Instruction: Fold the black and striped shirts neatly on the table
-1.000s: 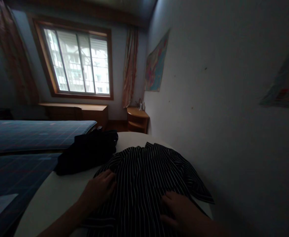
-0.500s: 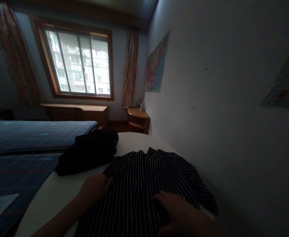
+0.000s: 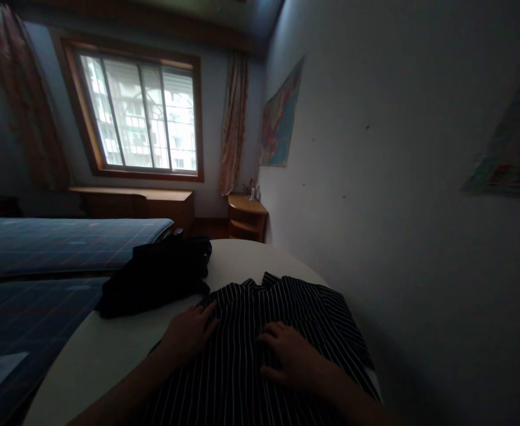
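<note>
A dark shirt with thin white stripes (image 3: 237, 343) lies spread on a round pale table (image 3: 242, 251), its collar toward the far edge. My left hand (image 3: 191, 331) rests on the shirt's left side below the shoulder, fingers apart and pressing on the cloth. On the shirt's front, right of its middle, lies my right hand (image 3: 288, 355), fingers spread and thumb apart. The shirt's lower part is partly hidden by my forearms and runs out of view at the bottom.
A heap of black cloth (image 3: 157, 275) sits at the table's left edge. Beyond it stands a bed with a blue plaid cover (image 3: 73, 242). A white wall (image 3: 375, 236) runs close along the right side. A corner shelf (image 3: 247, 206) and a window (image 3: 139, 112) are at the back.
My left hand has opened from a closed grip at the shirt's left side and lies flatter. My right hand has moved up and left over the front. The shirt's right sleeve has shifted inward.
</note>
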A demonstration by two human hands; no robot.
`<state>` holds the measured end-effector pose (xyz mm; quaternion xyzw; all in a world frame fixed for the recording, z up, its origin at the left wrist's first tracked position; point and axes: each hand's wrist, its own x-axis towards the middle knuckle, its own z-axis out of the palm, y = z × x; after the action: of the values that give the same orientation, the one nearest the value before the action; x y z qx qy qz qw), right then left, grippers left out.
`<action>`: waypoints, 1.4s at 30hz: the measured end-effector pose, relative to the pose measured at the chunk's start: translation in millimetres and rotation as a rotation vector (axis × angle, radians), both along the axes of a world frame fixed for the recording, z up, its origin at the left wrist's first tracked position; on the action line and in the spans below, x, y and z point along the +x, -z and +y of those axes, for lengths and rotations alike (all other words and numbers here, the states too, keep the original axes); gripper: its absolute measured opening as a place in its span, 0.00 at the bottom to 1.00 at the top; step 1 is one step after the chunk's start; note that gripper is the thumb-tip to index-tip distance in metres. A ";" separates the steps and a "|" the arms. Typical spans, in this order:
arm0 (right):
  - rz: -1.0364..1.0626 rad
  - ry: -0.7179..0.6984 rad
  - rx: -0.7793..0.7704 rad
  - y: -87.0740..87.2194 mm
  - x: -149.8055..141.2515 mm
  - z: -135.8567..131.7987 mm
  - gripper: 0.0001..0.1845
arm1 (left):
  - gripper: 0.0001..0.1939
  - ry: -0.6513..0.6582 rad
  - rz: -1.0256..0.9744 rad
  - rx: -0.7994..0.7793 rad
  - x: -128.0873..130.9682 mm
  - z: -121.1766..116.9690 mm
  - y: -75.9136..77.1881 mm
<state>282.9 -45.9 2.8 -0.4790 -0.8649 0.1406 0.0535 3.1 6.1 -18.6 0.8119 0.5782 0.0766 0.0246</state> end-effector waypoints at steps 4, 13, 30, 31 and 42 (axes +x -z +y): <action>0.008 -0.096 -0.031 -1.4 -9.0 -4.7 0.28 | 0.27 -0.179 0.120 -0.069 3.6 -5.2 -18.3; 0.164 0.004 0.190 -6.7 -20.8 57.2 0.11 | 0.26 -0.054 -0.109 0.072 32.5 28.3 8.9; 0.238 0.349 0.561 23.4 -0.5 102.2 0.04 | 0.10 0.152 -0.429 0.389 27.8 28.3 27.2; 0.242 0.314 0.558 22.5 0.3 100.7 0.04 | 0.08 0.150 -0.477 0.379 28.2 26.7 27.7; 0.361 0.165 0.160 25.2 18.5 90.1 0.16 | 0.26 -0.171 -0.296 -0.063 36.2 23.8 21.1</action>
<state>301.5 44.2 -22.4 -0.5095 -0.8074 0.1500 0.2569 39.3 29.8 -39.7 0.7384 0.6373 0.1791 0.1283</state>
